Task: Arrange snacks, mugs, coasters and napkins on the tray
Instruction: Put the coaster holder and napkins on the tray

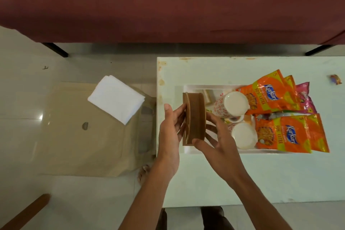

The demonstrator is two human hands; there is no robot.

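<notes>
A stack of round brown coasters [196, 117] stands on edge over the left end of the white tray [194, 87]. My left hand [170, 136] presses its left face and my right hand [218, 142] its right face and lower edge. Two white patterned mugs [236, 103] [243, 135] lie upside down in the tray's middle. Orange snack packets [274, 95] [291, 134] and a pink one [306, 99] fill the tray's right side. A folded white stack of napkins [116, 98] rests on a beige stool to the left of the table.
The tray sits on a white table [242, 177]. A small wrapped sweet [335, 79] lies near its far right edge. A maroon sofa [168, 2] runs along the back. The beige stool [89, 144] stands on the tiled floor. A clear packet [210, 95] lies in the tray behind the coasters.
</notes>
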